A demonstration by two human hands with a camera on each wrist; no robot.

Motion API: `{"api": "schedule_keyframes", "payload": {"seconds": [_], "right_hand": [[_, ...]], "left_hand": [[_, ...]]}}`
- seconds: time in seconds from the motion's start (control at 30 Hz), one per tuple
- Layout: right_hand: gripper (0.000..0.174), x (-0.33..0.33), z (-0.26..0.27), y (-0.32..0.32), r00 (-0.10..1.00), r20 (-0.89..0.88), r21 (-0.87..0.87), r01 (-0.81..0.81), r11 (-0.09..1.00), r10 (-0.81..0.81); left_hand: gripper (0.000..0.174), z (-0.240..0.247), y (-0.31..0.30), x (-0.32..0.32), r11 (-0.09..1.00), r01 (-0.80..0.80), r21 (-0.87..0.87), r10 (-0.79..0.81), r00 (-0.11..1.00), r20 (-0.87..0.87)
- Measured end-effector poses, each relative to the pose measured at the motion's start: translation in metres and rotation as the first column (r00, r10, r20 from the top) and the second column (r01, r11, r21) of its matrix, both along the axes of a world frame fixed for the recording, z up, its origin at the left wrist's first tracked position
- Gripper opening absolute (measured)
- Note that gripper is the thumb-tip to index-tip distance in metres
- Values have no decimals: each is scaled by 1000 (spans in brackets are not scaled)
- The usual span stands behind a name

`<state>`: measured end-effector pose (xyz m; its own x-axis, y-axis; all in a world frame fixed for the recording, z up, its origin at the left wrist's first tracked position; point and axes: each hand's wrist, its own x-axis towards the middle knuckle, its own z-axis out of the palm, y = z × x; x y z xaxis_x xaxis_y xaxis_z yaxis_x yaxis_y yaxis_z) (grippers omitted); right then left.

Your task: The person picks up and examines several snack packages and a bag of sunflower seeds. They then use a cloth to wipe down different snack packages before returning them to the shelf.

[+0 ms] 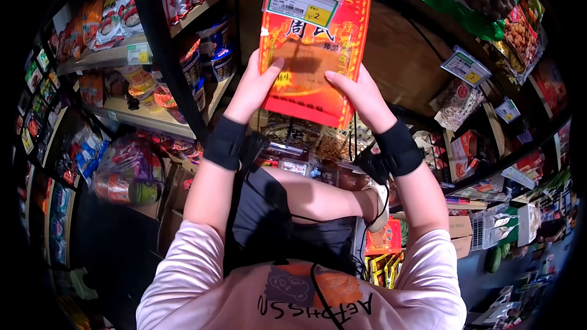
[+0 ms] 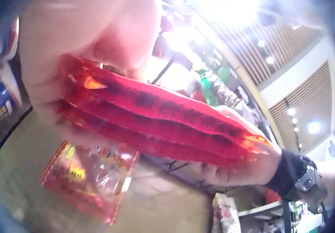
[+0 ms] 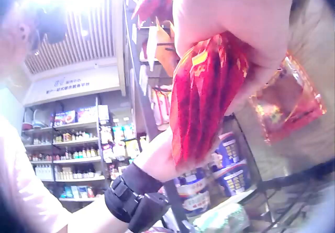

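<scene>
Between both hands is a small stack of flat red snack packets (image 1: 306, 95) with yellow edging and Chinese print. My left hand (image 1: 257, 88) grips their left side, thumb on the front. The right hand (image 1: 365, 96) holds the right edge in the same way. A price tag (image 1: 302, 6) marked 2 overlaps the top of the stack in the head view. Seen from below in the left wrist view, several packet edges (image 2: 157, 118) lie pressed together. Another red packet (image 2: 86, 175) is behind them, apart from the hands.
Shelves with noodle bags (image 1: 119, 15) and tub noodles (image 1: 217, 52) stand at the left. Green-netted goods (image 1: 471, 0) and a price tag (image 1: 466, 66) hang at the right. Below are a cardboard box (image 1: 177, 198) and a red packet (image 1: 384, 237) by the bent leg.
</scene>
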<state>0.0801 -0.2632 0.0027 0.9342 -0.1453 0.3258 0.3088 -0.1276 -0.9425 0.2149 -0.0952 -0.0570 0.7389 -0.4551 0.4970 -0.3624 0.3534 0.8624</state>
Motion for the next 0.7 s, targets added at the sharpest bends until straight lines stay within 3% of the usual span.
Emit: {"api": "schedule_keyframes", "payload": {"seconds": [0.07,0.33,0.47,0.63,0.7], "right_hand": [[48,-20,10,14,999,-24,80,-23,997,25],[51,-85,23,51,992,-65,153,-95,984,106],[52,-108,17,63,992,-95,177,-68,982,86],[55,-127,10,71,980,-197,152,18,988,12],[56,-138,0,69,982,-188,49,4,999,5]], "left_hand": [[45,16,18,-32,999,-28,26,28,999,-25],[49,35,74,-114,988,80,-135,-110,967,-229],[56,24,93,-135,998,-44,-35,38,989,-146],[65,22,108,-153,997,-31,-72,19,987,-158],[68,13,111,-158,998,-16,-68,5,987,-163]]}}
